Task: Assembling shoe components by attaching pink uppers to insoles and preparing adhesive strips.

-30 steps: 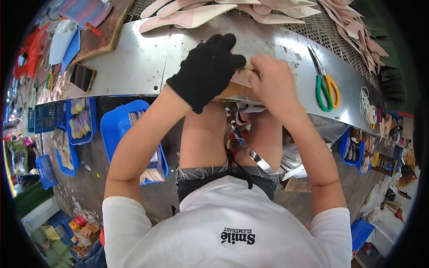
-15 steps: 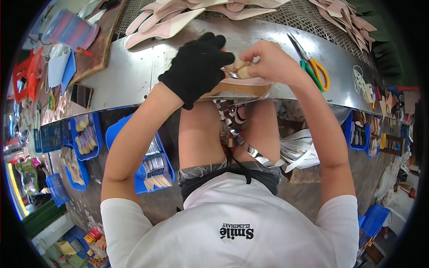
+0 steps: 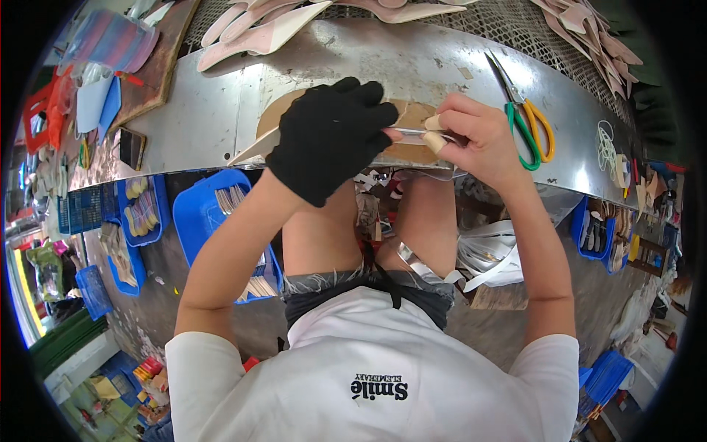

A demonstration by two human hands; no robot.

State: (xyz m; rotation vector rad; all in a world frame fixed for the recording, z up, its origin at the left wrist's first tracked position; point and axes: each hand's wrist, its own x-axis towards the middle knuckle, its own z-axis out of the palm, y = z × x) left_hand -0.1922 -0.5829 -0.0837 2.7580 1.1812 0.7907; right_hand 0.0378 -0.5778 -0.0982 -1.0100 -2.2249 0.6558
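Observation:
My left hand point(image 3: 331, 136), in a black knitted glove, is closed over a pale, sole-shaped insole point(image 3: 256, 149). The insole's pointed end shows left of the glove, while the glove hides its middle. My bare right hand point(image 3: 477, 140), with tan tape on its thumb and a finger, is closed at the other end. There it pinches a thin silvery strip point(image 3: 412, 133) running toward the left fingertips. How strip and insole join is hidden. Beneath both hands, a brown board point(image 3: 418, 110) lies at the edge of the metal bench point(image 3: 221, 110).
Scissors point(image 3: 524, 121) with green and orange handles lie right of my hand. Pale insoles point(image 3: 269, 31) are piled on mesh beyond. A phone point(image 3: 131, 149) lies at left. A blue basket point(image 3: 193, 210) stands below the bench; a shiny band point(image 3: 418, 261) crosses my thigh.
My right hand has moved right and slightly down, away from the glove. More of the brown board shows, and the insole's end now sticks out at left. Less shiny band hangs between my legs.

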